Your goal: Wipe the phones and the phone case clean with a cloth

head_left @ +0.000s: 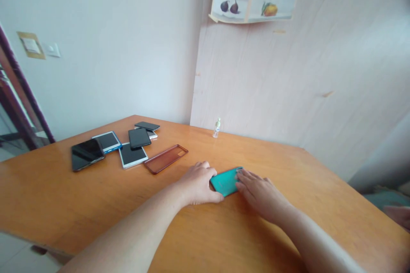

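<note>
A teal phone (226, 182) lies back up on the wooden table in front of me, with a small camera area at its upper right corner. My left hand (200, 185) grips its left end, thumb along the near edge and fingers at the far edge. My right hand (259, 192) rests with outstretched fingers on the right end of the phone, covering part of it. Just left of the phone, a reddish-brown translucent phone case (165, 159) sits apart from both hands.
Several phones and tablets, including a black tablet (87, 154) and a white-framed one (133, 155), lie at the left, some overlapping. A small clear spray bottle (216, 128) stands near the wall. Part of another person's hand (398, 215) shows at the right edge.
</note>
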`<control>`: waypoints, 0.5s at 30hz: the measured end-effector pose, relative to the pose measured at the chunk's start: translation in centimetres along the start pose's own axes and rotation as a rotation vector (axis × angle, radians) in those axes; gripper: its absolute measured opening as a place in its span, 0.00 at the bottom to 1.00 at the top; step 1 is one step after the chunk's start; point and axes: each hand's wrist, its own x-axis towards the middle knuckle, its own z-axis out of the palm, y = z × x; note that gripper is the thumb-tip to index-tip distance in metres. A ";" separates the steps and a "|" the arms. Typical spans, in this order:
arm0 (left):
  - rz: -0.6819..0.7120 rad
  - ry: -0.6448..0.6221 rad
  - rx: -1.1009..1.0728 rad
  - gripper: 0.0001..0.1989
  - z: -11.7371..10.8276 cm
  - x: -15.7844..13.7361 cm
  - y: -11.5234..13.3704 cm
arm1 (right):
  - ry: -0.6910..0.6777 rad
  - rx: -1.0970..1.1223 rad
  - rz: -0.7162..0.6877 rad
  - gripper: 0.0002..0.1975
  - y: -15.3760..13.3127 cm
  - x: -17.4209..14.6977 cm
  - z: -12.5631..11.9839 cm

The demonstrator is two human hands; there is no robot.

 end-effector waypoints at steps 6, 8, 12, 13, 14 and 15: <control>-0.002 0.010 0.002 0.23 0.2 0.1 0.0 | 0.030 0.046 -0.092 0.25 -0.2 0.1 0.5; 0.008 0.019 0.014 0.21 0.4 0.2 0.0 | -0.004 0.121 -0.223 0.25 -2.2 -0.3 0.1; 0.016 0.032 0.015 0.20 0.4 0.1 0.0 | -0.026 0.168 -0.261 0.25 -2.5 0.1 0.1; 0.013 0.032 0.006 0.21 0.3 0.1 0.0 | -0.007 0.147 -0.201 0.25 -1.6 0.6 0.3; 0.008 0.029 -0.003 0.21 0.3 0.1 0.1 | 0.008 0.118 -0.125 0.25 -0.6 1.0 0.7; 0.005 0.026 -0.014 0.21 0.3 0.1 0.1 | 0.008 0.097 -0.060 0.25 0.5 1.5 1.1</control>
